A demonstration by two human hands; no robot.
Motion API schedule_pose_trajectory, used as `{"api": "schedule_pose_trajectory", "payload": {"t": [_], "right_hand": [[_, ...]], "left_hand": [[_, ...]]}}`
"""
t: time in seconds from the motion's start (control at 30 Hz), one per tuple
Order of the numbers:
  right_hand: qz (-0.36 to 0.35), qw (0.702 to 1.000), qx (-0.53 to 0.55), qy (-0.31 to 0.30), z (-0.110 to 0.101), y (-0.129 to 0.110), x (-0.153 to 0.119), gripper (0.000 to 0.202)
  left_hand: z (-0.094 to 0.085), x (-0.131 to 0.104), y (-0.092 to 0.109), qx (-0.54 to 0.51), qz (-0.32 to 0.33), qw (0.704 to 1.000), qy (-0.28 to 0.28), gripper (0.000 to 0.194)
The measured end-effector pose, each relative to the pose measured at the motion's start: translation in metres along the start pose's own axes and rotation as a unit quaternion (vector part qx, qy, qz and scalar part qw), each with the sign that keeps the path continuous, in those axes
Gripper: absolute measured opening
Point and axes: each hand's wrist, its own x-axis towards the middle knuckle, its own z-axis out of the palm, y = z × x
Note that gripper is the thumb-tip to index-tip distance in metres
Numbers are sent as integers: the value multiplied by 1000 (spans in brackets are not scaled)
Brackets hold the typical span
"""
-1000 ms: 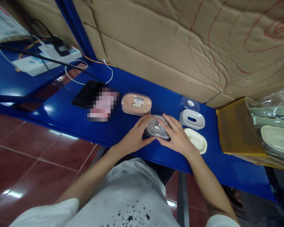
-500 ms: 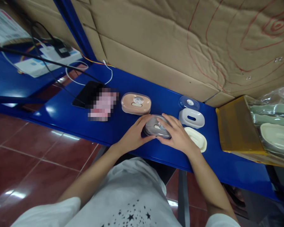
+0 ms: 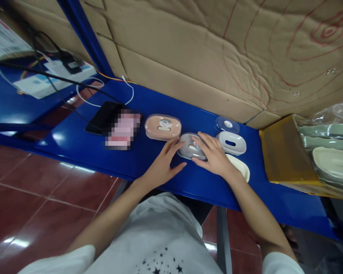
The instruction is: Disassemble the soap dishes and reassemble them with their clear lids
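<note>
A grey soap box [image 3: 187, 147] with a clear lid and a round label lies on the blue shelf. My right hand [image 3: 214, 154] grips its right end, fingers over the far side and thumb at the near side. At the left end, my left hand [image 3: 164, 163] is open, its thumb away from the box and its fingertips close to the lid; I cannot tell whether they touch. Beyond my left hand sits a pink soap box [image 3: 153, 127], lidded and labelled. Right of my right hand are a white slotted tray [image 3: 240, 144] and a cream dish [image 3: 244, 170], partly covered by my wrist.
A clear bluish lid [image 3: 231, 125] lies behind the white tray. On the right stands a cardboard box [image 3: 288, 163] holding green and cream dishes. A dark device [image 3: 98, 116] lies left beside a pixelated patch. Cables and a power strip [image 3: 31, 87] are farther left. Cardboard backs the shelf.
The grey soap box has shifted slightly away from me. My left hand has loosened, its thumb coming off the near side, while my right hand stays on the box.
</note>
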Motion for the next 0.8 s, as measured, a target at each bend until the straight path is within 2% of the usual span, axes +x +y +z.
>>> {"api": "schedule_pose_trajectory", "payload": {"t": [0.17, 0.23, 0.3, 0.37, 0.4, 0.47, 0.53, 0.67, 0.8], "right_hand": [[30, 999, -35, -26, -11, 31, 36, 72], [42, 998, -42, -33, -14, 42, 54, 73], [55, 997, -46, -38, -15, 51, 70, 75], [63, 996, -44, -41, -16, 57, 81, 75], [65, 996, -40, -43, -16, 60, 85, 76], [66, 997, -26, -43, -17, 63, 89, 76], [62, 997, -7, -48, -18, 64, 89, 77], [69, 997, 13, -45, -28, 64, 75, 79], [110, 994, 19, 21, -50, 72, 30, 74]], "left_hand": [[-1, 0, 4, 15, 2, 1000, -3, 58], [-2, -1, 6, 39, 18, 999, 18, 52], [-4, -2, 7, 103, 42, 991, 73, 44], [-8, -1, 9, 199, 47, 971, 127, 41], [-11, 0, 9, 245, 37, 959, 137, 41], [-19, 7, 7, 303, 8, 945, 122, 42], [-26, 18, 2, 314, -8, 945, 89, 42], [-36, 51, -11, 297, 3, 954, 42, 46], [-45, 78, -17, 310, 20, 950, 20, 48]]}}
